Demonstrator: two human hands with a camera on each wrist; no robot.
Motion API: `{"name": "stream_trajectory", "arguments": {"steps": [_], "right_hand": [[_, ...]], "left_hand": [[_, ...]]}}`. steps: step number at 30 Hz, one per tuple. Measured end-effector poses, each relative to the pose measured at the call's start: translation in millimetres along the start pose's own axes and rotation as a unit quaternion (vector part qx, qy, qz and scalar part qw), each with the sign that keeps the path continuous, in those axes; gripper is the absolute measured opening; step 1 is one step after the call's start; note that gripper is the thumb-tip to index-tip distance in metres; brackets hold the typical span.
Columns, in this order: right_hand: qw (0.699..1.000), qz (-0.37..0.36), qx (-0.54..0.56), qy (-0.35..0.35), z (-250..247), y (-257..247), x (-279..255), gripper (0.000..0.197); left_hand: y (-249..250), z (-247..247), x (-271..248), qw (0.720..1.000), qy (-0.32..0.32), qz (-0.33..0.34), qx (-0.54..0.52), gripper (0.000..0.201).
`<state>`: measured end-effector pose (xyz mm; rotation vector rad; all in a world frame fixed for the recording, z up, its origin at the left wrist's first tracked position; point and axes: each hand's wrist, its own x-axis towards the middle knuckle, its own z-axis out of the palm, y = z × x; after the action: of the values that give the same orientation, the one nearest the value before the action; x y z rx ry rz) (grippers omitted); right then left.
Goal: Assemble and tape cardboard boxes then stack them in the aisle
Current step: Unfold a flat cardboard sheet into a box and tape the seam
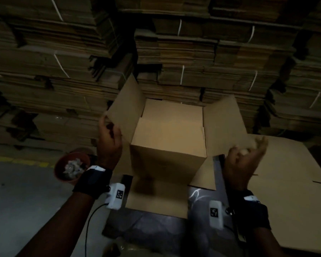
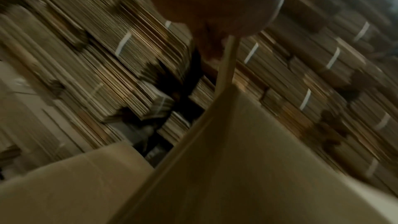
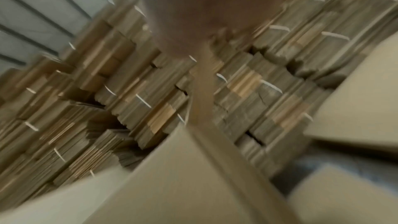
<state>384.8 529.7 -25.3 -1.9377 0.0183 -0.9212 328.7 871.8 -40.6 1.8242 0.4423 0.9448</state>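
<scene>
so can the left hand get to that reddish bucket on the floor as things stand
Probably yes: the bucket sits just beside the left hand, nothing between them, but that hand grips the box's left flap and must release it first.

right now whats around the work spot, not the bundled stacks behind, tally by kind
upright open cardboard box: 1
flat cardboard sheets, one under the box and one to its right: 2
red tub holding crumpled scraps: 1
hands at the box's side flaps, left hand and right hand: 2
total: 6

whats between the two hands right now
In the head view, the cardboard box stands between the left hand and the right hand, its two side flaps raised, one at each hand.
</scene>
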Motion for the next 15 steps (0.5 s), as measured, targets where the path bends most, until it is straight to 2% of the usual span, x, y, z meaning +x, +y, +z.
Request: {"name": "stream_trajectory", "arguments": {"steps": [1,3,5,7,9,11,12,13,15], "right_hand": [[0.998,-0.024,-0.06,0.01,-1,9,4,0.07],[0.972,-0.058,-0.224,-0.04,-3,20,9,0.065],[0.929,-0.098,-0.309,-0.176,-1,20,15,0.047],[0.892,-0.089,-0.283,-0.341,8,10,25,0.043],[0.861,0.006,-0.252,-0.442,26,-6,40,0.051],[0.838,0.071,-0.247,-0.482,50,-14,56,0.058],[0.833,0.073,-0.247,-0.489,59,-14,61,0.058],[0.832,0.071,-0.245,-0.493,66,-11,65,0.058],[0.827,0.086,-0.23,-0.505,76,-3,71,0.058]], "left_hand": [[-6,-5,2,0.999,0.023,0.03,-0.002,0.056],[-21,-15,7,0.991,0.053,0.091,0.08,0.058],[-29,-20,12,0.959,0.044,0.115,0.255,0.039],[-22,-15,10,0.926,-0.036,0.119,0.357,0.032],[-13,-1,-2,0.921,-0.139,0.095,0.351,0.041],[-8,16,-19,0.937,-0.234,-0.007,0.257,0.076],[-10,24,-26,0.94,-0.259,-0.063,0.211,0.096],[-13,30,-32,0.94,-0.264,-0.091,0.193,0.108],[-21,34,-36,0.943,-0.25,-0.091,0.202,0.11]]}}
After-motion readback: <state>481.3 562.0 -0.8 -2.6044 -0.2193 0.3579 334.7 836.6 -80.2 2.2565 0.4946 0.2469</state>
